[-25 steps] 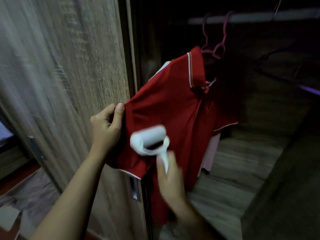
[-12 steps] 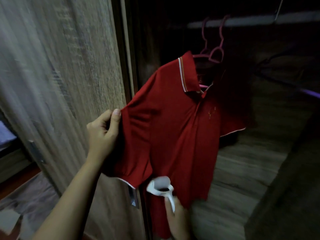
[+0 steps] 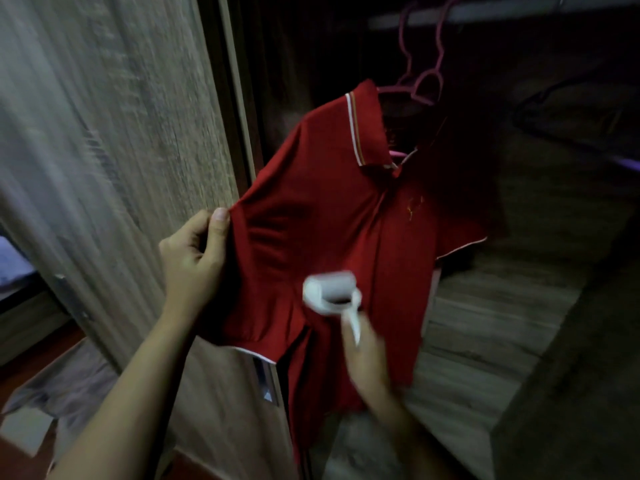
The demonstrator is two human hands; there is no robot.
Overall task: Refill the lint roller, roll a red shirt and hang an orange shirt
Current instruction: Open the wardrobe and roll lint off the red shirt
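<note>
Your red shirt (image 3: pixel 346 237) hangs on a pink hanger (image 3: pixel 420 83) from the rail (image 3: pixel 519 10) inside the dark wardrobe, collar up, front facing you. All positions below are given relative to the shirt.

Your left hand (image 3: pixel 194 261) is closed on the shirt's sleeve edge at its left side, thumb on the front of the fabric, fingers curled behind, pulling that side out toward the wardrobe door (image 3: pixel 114 150). The cloth shows creases running from the grip.

Your right hand (image 3: pixel 367 355) is below the shirt's middle, closed around the handle of the white lint roller (image 3: pixel 330 294). The hand and roller are blurred. The roller head lies against the shirt front, below the chest emblem (image 3: pixel 414 207) and to the right of the gripped sleeve. Whether the sheet is pressed flat cannot be told through the blur.

The wooden door stands just left of the shirt, its metal pull (image 3: pixel 265 381) below the sleeve hem. A grey cloth (image 3: pixel 69 386) lies on the floor at lower left, well apart from the shirt.
</note>
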